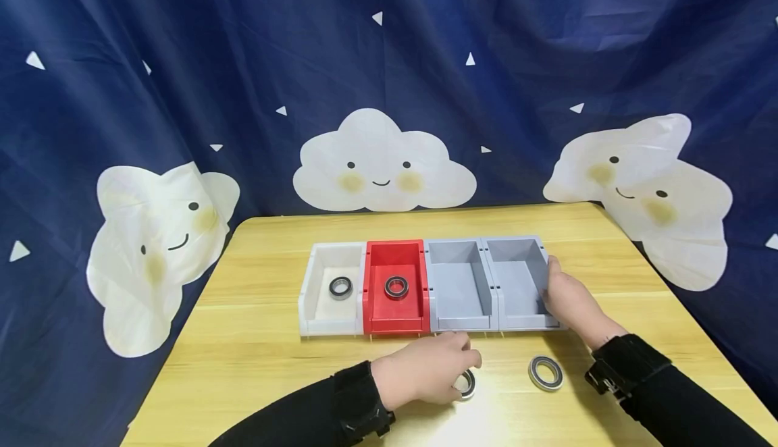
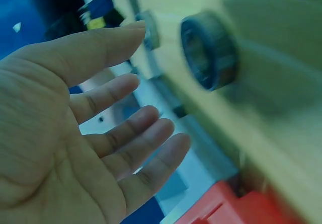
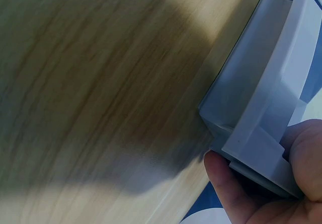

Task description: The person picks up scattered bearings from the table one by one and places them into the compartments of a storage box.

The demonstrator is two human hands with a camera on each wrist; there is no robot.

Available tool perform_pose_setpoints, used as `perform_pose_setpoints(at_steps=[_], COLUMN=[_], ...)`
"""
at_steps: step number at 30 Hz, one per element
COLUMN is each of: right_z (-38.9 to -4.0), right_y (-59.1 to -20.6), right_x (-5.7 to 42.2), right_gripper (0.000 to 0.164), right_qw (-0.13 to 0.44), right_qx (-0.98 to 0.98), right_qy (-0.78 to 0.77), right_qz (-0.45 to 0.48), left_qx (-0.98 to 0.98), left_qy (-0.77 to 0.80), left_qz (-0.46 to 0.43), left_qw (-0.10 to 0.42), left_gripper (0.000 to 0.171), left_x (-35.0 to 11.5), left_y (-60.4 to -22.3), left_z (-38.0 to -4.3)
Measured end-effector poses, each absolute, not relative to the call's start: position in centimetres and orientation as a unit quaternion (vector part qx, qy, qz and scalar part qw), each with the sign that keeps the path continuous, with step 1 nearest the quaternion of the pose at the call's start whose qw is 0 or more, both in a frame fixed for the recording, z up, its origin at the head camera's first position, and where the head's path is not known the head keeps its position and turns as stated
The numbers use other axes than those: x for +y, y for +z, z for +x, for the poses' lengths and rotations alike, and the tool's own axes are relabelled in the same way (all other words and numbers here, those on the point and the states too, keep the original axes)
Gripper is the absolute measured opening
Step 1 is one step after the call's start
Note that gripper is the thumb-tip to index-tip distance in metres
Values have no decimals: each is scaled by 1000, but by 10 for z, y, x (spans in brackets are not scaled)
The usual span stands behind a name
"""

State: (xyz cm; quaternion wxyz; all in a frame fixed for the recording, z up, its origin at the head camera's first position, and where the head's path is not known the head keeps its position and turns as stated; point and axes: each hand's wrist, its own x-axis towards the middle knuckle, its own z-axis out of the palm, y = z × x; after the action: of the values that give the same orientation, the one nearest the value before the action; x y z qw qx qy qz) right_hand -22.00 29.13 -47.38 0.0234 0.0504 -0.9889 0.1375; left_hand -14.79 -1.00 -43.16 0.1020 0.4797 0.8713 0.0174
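My left hand (image 1: 425, 369) hovers over a ball bearing (image 1: 470, 385) on the table, partly hiding it. In the left wrist view its fingers are loosely spread, and the bearing (image 2: 226, 55) lies apart from them. My right hand (image 1: 574, 302) grips the outer side wall of the rightmost grey bin (image 1: 531, 323). The right wrist view shows thumb and finger around that bin's edge (image 3: 256, 128). Another bearing (image 1: 535, 373) lies flat on the table, between the two hands.
A white bin (image 1: 328, 327), a red bin (image 1: 396, 326) and another grey bin (image 1: 460, 324) continue the row leftward. One bearing (image 1: 333, 289) lies in the white bin, another bearing (image 1: 388, 288) in the red. Behind the wooden table (image 1: 255, 352) hangs a blue curtain (image 1: 340, 48).
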Motion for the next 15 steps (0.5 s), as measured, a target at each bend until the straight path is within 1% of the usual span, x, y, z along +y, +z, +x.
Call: perform_pose_setpoints(at_steps=[3, 7, 15], right_z=[-220, -220, -220], right_y=[-473, -473, -475], right_x=[291, 292, 292], right_gripper=[71, 71, 69], right_qw=[20, 18, 19], right_qx=[-989, -990, -988], right_qy=[137, 133, 143], right_qz=[48, 46, 47], left_qx=[867, 864, 861], left_qy=[-3, -19, -36], left_qz=[491, 494, 498], left_qw=[90, 91, 98], left_gripper=[45, 48, 42], left_x=[-7, -5, -1], left_y=[-441, -450, -460], left_z=[-146, -144, -142])
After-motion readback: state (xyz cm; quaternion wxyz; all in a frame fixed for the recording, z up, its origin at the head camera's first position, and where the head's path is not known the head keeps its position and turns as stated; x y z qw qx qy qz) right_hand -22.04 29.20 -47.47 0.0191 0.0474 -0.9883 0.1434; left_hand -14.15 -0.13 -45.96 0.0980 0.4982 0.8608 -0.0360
